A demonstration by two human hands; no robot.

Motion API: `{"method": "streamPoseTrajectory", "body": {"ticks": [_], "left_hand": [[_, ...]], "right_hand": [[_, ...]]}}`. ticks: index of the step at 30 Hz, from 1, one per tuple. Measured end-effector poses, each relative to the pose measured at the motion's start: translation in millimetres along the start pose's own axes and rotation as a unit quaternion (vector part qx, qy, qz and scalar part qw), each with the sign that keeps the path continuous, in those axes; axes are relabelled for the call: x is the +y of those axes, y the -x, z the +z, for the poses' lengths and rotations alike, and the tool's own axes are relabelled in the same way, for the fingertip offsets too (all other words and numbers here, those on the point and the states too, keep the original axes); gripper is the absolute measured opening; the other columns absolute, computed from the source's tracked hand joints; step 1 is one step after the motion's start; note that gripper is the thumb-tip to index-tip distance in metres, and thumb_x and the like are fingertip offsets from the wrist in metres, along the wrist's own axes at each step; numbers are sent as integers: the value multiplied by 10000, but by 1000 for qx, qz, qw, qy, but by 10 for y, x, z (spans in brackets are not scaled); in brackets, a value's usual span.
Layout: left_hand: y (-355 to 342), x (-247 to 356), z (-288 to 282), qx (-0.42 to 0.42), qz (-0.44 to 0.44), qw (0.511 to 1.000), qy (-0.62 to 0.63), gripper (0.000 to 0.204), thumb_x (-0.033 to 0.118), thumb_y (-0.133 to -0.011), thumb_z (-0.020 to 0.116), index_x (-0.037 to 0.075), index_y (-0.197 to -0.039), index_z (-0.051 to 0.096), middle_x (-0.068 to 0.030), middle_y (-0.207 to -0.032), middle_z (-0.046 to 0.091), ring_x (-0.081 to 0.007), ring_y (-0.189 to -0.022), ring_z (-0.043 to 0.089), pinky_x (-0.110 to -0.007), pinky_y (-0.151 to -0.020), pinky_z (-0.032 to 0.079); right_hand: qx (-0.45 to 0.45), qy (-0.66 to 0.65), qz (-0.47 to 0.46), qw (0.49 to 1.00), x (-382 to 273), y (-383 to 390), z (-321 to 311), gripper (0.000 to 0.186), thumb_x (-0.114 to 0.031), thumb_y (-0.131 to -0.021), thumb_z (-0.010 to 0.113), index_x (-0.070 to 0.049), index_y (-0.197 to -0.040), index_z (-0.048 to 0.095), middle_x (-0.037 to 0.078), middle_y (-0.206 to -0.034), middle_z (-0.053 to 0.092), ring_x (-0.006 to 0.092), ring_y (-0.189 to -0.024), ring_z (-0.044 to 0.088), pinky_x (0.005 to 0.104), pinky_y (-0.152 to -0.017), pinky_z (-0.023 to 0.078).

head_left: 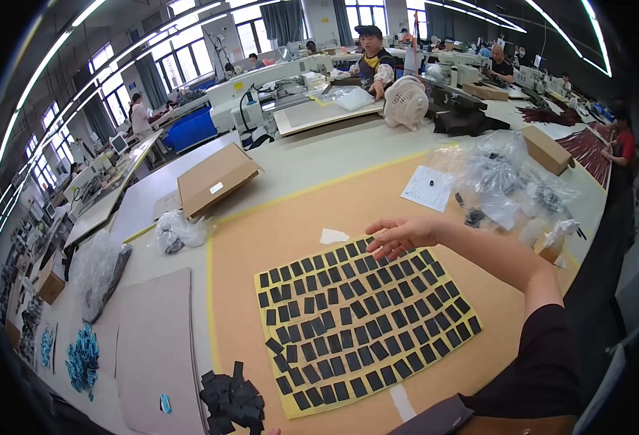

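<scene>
Head view, with the yellow sheet [290,412] as the clock's centre: a heap of blue pieces [82,355] is lying far out at 9 o'clock, with a grey board [153,326] lying between. A clear plastic bag [177,230] and a brown cardboard box [216,170] are sitting toward 10 and 11. A loose pile of black tabs [234,400] is crowding the sheet at 8; near it, only a sliver of the left hand [274,431] is showing, so I cannot tell its grip. A white fan [406,103] is standing well off at 12. The right hand [399,235] is hovering loosely open at the sheet's far edge, apparently holding nothing, its forearm [497,250] crossing near the corner at 2. Crumpled plastic bags [504,170] are spreading beyond, between 1 and 2.

A white label [216,187] on the box and a printed paper [424,187] at 1 are showing marks too small to read.

Rows of black rectangular tabs [361,335] are covering the sheet, long axes mostly pointing 12 to 6, many leaning toward 11 and 5.
</scene>
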State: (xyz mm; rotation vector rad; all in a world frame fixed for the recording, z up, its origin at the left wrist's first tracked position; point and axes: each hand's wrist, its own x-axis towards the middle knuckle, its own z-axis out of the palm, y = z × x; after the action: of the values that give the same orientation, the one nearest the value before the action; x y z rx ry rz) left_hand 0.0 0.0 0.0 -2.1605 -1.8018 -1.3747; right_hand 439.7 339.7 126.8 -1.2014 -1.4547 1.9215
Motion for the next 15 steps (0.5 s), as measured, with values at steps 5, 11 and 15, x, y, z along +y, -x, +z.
{"method": "streamPoseTrajectory", "body": {"ticks": [5, 11, 15], "left_hand": [[14, -32, -113, 17, 19, 999, 28, 349, 108, -785, 696, 3, -1112, 632, -280, -1270, 514, -449, -1194, 496, -555, -978, 419], [44, 75, -110, 27, 9, 999, 25, 336, 103, -799, 677, -3, -1113, 624, -283, -1273, 502, -453, -1182, 494, -547, -984, 419], [35, 116, -144, 25, 15, 999, 32, 335, 110, -805, 671, -3, -1116, 620, -286, -1274, 500, -453, -1173, 496, -540, -968, 423]], "right_hand": [[-4, -26, 16, 1000, 300, 345, 296, 788, -387, -963, 662, 1, -1519, 261, 174, -1391, 537, 235, -1214, 599, 344, -978, 507], [16, -88, -2, 996, 574, 743, 419, 727, -335, -962, 669, -16, -1500, 297, 175, -1399, 536, 243, -1232, 596, 343, -976, 509], [20, -111, -16, 993, 731, 905, 508, 665, -309, -981, 640, -20, -1486, 318, 170, -1374, 552, 245, -1228, 599, 338, -969, 514]]}}
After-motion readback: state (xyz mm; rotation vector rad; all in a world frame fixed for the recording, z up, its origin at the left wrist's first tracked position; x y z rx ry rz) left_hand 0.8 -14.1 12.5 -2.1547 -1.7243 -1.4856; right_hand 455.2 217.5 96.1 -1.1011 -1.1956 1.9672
